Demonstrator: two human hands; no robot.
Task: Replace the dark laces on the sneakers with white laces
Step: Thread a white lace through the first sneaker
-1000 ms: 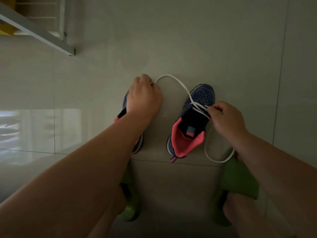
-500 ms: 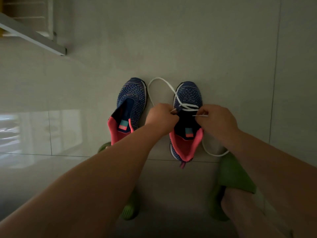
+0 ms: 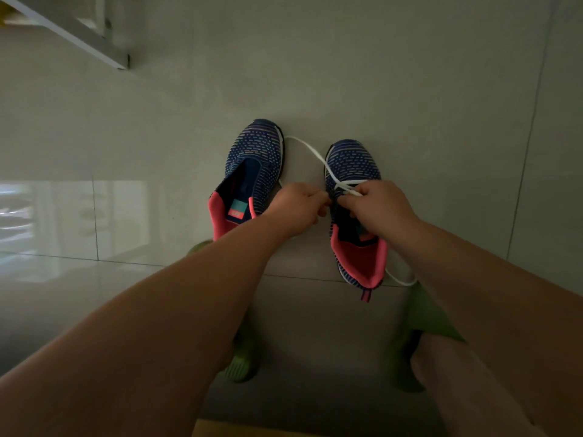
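Grey floor tiles (image 3: 378,74) fill the dim view, with pale reflected light on the glossy tile at the left and a white frame edge (image 3: 79,33) crossing the top left corner. Two blue knit sneakers with pink heels stand side by side on the tiles, toes pointing away from the person. On the left, the left sneaker (image 3: 252,165) has no lace and its opening is bare, showing a teal and pink label inside. Beside it, the right sneaker (image 3: 353,171) carries the white lace (image 3: 310,149), which crosses the upper just behind the toe, loops out over the floor between the two shoes, and trails past the heel on the right side, where a length lies on the tile. The left hand (image 3: 296,209) hovers between the shoes at the inner edge of the right sneaker, fingers curled and pinching the lace. The right hand (image 3: 378,206) sits over the tongue of the same shoe, fingers bent, pinching a white strand at the eyelets. Both forearms reach in from the bottom of the view. Green slippers (image 3: 432,316) are on the person's feet, close behind the shoes
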